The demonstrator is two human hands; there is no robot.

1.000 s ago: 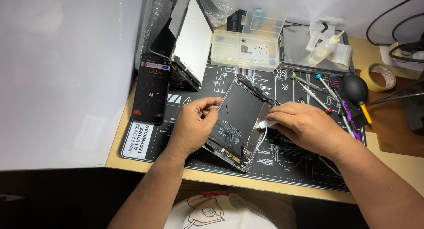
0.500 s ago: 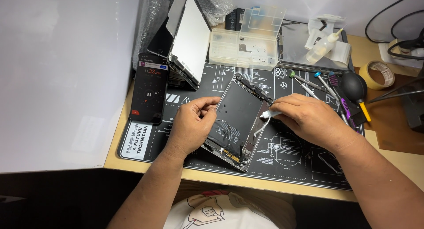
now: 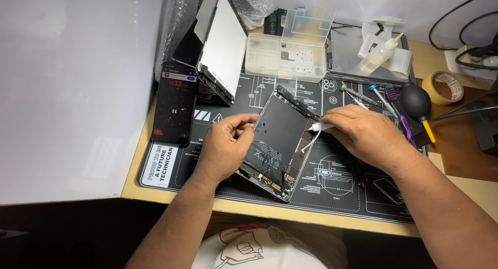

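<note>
An opened tablet chassis (image 3: 280, 139) with a black battery showing lies tilted on the black work mat (image 3: 337, 170). My left hand (image 3: 225, 144) grips its left edge, thumb and fingers pinched near the top left. My right hand (image 3: 365, 134) holds a small white tube (image 3: 322, 126) whose tip touches the chassis's right edge, where a white flex strip (image 3: 307, 143) hangs.
A phone with a timer screen (image 3: 175, 104) lies at the mat's left. A detached tablet screen (image 3: 220, 46) leans at the back, beside a clear parts box (image 3: 288, 53). Screwdrivers (image 3: 373, 95), a black air blower (image 3: 415, 100), a squeeze bottle (image 3: 381, 53) and a tape roll (image 3: 442, 87) lie right.
My right hand has lifted slightly toward the upper right edge of the chassis, bringing the white tube's tip higher. The left hand keeps its hold.
</note>
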